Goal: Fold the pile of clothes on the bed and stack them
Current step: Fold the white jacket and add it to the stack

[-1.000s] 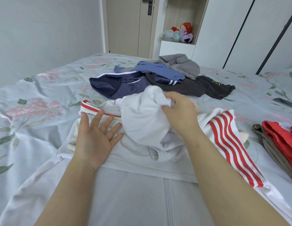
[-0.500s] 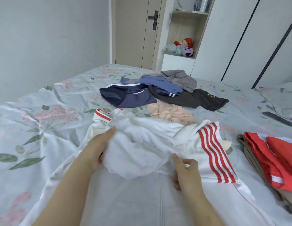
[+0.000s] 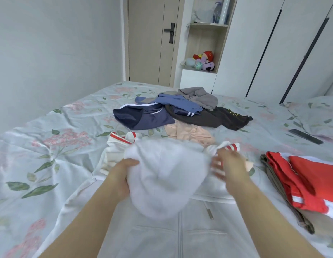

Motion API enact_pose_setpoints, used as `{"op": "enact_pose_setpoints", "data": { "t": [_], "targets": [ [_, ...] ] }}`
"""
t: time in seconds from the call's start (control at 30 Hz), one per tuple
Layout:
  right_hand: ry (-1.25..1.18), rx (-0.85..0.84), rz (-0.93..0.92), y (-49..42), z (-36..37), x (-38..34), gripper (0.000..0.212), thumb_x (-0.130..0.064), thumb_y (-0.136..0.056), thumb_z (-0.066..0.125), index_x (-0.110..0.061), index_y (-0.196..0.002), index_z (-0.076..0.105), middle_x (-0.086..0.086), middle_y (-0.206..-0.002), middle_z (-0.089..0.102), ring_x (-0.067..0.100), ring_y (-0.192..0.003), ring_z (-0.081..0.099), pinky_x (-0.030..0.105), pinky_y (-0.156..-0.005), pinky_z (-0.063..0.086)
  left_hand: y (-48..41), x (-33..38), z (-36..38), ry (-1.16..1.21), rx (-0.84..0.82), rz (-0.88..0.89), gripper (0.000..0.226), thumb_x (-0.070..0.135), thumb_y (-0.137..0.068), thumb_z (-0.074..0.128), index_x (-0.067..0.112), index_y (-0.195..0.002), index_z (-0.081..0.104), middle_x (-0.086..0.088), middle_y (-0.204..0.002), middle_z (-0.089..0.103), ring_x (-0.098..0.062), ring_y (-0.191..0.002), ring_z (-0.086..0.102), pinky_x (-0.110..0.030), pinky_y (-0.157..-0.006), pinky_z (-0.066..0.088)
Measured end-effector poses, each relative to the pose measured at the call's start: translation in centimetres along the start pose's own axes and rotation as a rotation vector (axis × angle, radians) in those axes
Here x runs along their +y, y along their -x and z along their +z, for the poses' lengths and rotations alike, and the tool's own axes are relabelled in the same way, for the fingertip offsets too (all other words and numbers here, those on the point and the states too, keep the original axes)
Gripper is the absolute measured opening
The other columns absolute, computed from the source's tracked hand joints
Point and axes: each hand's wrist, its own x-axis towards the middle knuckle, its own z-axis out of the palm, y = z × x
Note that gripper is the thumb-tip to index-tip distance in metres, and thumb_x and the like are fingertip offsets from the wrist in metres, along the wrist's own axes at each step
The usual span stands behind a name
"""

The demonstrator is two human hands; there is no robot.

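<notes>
right hand (image 3: pixel 230 164): blurred, grip unreadable | left hand (image 3: pixel 123 175): fingers hidden under white hoodie (image 3: pixel 162 183) | hoodie hem: cut by bottom edge | folded stack (image 3: pixel 311 179), right of right hand: cut by right edge | peach garment (image 3: pixel 188 133), beyond hands: near part hidden

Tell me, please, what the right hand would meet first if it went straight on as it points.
Probably the white hood, bunched just beside the right hand; blur leaves depth unclear.
</notes>
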Motion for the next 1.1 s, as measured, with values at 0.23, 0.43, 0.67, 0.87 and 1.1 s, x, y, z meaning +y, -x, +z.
{"op": "enact_pose_setpoints", "data": {
  "t": [0.23, 0.43, 0.67, 0.87, 1.1],
  "targets": [
    [0.086, -0.116, 0.279, 1.2, 1.1, 7.1, 0.042, -0.014, -0.079, 0.073, 0.004, -0.114, 0.057, 0.016, -0.097, 0.065, 0.03, -0.085, 0.062, 0.031, -0.062, 0.049, 0.3, -1.3, 0.5, -0.239, 0.216, -0.006, 0.027, 0.021, -0.087, 0.067, 0.003, -0.106, 0.064, -0.008, -0.079, 0.07, -0.023, -0.073, 0.063, -0.03, -0.059, 0.048],
    [-0.427, -0.172, 0.041, -1.1, -1.4, -0.9, 0.019, -0.007, -0.088, 0.062, -0.015, -0.104, 0.06, 0.002, -0.086, 0.07, 0.017, -0.071, 0.064, 0.03, -0.063, 0.055, 0.9, 2.2, 1.3, 0.11, -0.032, 0.101, 0.013, 0.023, -0.094, 0.055, 0.019, -0.102, 0.065, 0.002, -0.089, 0.074, -0.013, -0.082, 0.068, -0.032, -0.075, 0.053],
    [-0.131, -0.194, 0.513, 3.8, -2.3, 5.8, 0.041, -0.044, -0.075, 0.074, -0.012, -0.098, 0.062, 0.007, -0.077, 0.069, 0.024, -0.069, 0.065, 0.026, -0.048, 0.049, 2.9, -4.0, 1.9, -0.152, 0.024, -0.246, 0.041, 0.039, -0.078, 0.072, 0.015, -0.109, 0.061, -0.009, -0.098, 0.069, -0.027, -0.084, 0.067, -0.035, -0.065, 0.053],
    [-0.54, -0.283, 0.296, 2.2, -1.6, 2.1, 0.019, -0.004, -0.082, 0.057, -0.011, -0.09, 0.073, 0.011, -0.084, 0.073, 0.027, -0.078, 0.068, 0.035, -0.067, 0.056, 2.0, -0.1, 4.1, 0.162, -0.094, -0.048, 0.014, 0.01, -0.093, 0.054, 0.008, -0.105, 0.06, -0.009, -0.086, 0.073, -0.022, -0.072, 0.07, -0.035, -0.05, 0.057],
    [-0.341, -0.347, 0.528, 3.7, -2.7, 5.9, 0.02, -0.013, -0.077, 0.057, -0.012, -0.096, 0.062, 0.007, -0.085, 0.068, 0.026, -0.075, 0.063, 0.037, -0.065, 0.053, 1.5, -2.1, 2.2, -0.071, 0.09, 0.006, 0.029, 0.013, -0.087, 0.059, 0.009, -0.115, 0.062, -0.009, -0.095, 0.071, -0.025, -0.08, 0.064, -0.029, -0.063, 0.05]
  ]
}}
